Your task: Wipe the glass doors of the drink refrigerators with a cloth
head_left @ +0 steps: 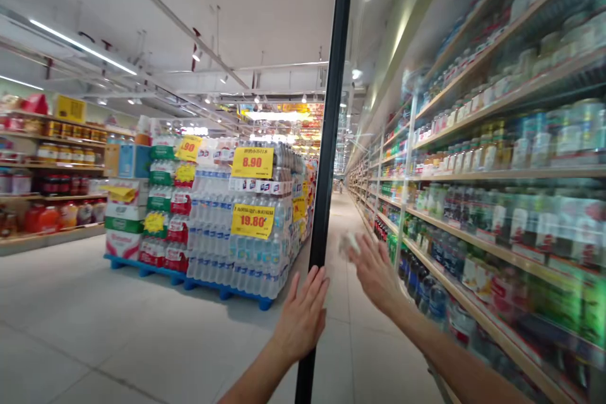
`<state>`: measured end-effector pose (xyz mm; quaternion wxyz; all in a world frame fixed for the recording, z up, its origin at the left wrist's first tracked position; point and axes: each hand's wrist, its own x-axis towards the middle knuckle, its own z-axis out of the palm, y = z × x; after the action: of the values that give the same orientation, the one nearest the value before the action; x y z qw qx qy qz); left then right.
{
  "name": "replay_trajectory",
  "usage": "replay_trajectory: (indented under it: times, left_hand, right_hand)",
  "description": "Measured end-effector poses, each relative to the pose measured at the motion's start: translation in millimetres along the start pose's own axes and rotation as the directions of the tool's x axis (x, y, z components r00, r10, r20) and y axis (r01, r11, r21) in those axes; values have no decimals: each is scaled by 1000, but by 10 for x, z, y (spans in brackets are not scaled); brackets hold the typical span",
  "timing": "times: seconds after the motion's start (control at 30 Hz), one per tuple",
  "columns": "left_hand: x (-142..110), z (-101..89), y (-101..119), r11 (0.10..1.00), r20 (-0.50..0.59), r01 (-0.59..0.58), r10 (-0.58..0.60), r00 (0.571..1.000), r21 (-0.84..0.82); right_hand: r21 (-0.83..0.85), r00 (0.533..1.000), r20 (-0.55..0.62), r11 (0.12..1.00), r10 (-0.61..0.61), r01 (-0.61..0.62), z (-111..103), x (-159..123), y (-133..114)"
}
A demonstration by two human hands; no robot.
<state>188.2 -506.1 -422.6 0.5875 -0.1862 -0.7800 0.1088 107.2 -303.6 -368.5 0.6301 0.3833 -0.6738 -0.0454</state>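
Observation:
A tall black door edge (326,158) runs from top to bottom through the middle of the head view. Against its lower part rests my left hand (303,315), fingers stretched out and lying along the frame rather than wrapped round it. My right hand (376,268) is to the right of the edge, level with what looks like a clear glass pane. Under its fingertips is a small whitish wad (349,245), perhaps a cloth or tissue; motion blur hides its exact kind.
Long shelves of bottles and cans (502,214) line the right side, hazy as if behind glass. On the left, wrapped water bottles (213,221) are stacked on a blue pallet (227,290). Further left stand shelves of jars (61,154). Pale floor tiles (118,341) stretch between.

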Motion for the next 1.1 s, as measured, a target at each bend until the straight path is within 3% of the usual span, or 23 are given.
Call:
replay_trajectory:
  times: [0.07, 0.1, 0.17, 0.23, 0.3, 0.33, 0.4, 0.47, 0.5, 0.6, 0.67, 0.7, 0.73, 0.8, 0.87, 0.93, 1.03, 1.1]
  left_hand:
    - [13, -1, 16, 1000, 0, 11, -11, 1000, -10]
    - [3, -4, 23, 1000, 2, 9, -9, 1000, -12]
    - [-43, -14, 30, 1000, 5, -7, 7, 1000, -10]
    - [-94, -22, 27, 1000, -2, -28, 28, 1000, 4]
    - [-110, -25, 15, 999, -11, -27, 27, 1000, 17]
    - [-98, -25, 9, 1000, -14, -21, 21, 1000, 19]
    - [-45, -29, 8, 1000, -21, -4, 5, 1000, 12]
    - [22, -38, 26, 1000, -37, 6, -6, 999, -2]
    - [50, -44, 40, 1000, -43, 4, -4, 999, -4]
    - [95, -53, 73, 1000, -42, -15, 15, 999, 10]
    - [117, -49, 66, 999, -41, -26, 28, 999, 30]
    - [135, -44, 53, 999, -40, -29, 31, 999, 40]
    - [161, -40, 38, 999, -41, -26, 28, 999, 46]
    - [227, -37, 14, 999, -44, -14, 16, 999, 49]
    - [292, -43, 12, 999, -56, -2, 5, 998, 45]
    - [332, -52, 33, 999, -59, -14, 17, 998, 50]
    - [355, -44, 76, 996, -34, -52, 54, 998, 74]
    - [383, -12, 98, 995, -28, -52, 54, 998, 82]
  right_hand:
    - [-27, 991, -33, 991, 128, -129, 0, 90, 68]
    - [-14, 995, -22, 995, 101, -101, 7, 35, 28]
    - [47, 997, 44, 997, -65, 63, 22, -231, -148]
    - [106, 961, 92, 962, -261, 251, 30, -508, -300]
    - [116, 932, 101, 935, -347, 336, 22, -561, -276]
    - [88, 952, 81, 953, -296, 289, 10, -483, -192]
    - [4, 999, -18, 1000, -29, 29, -30, -216, 38]
    - [-37, 974, -114, 979, 194, -199, -79, -14, 202]
    - [-37, 968, -130, 974, 217, -223, -100, 2, 221]
    - [-18, 1000, -28, 1000, -7, 6, -126, -227, 82]
    - [-8, 986, 39, 986, -164, 165, -111, -346, 14]
    - [-15, 983, 37, 984, -179, 180, -103, -321, 33]
    - [-30, 991, 10, 990, -136, 137, -96, -236, 86]
    - [-59, 993, -89, 995, 78, -83, -95, 36, 240]
    - [-65, 956, -150, 962, 253, -265, -99, 249, 337]
    - [-57, 964, -116, 967, 241, -249, -100, 244, 299]
    - [-9, 998, -27, 998, 56, -56, -102, -6, 139]
    - [-7, 999, -15, 999, 32, -33, -111, -73, 129]
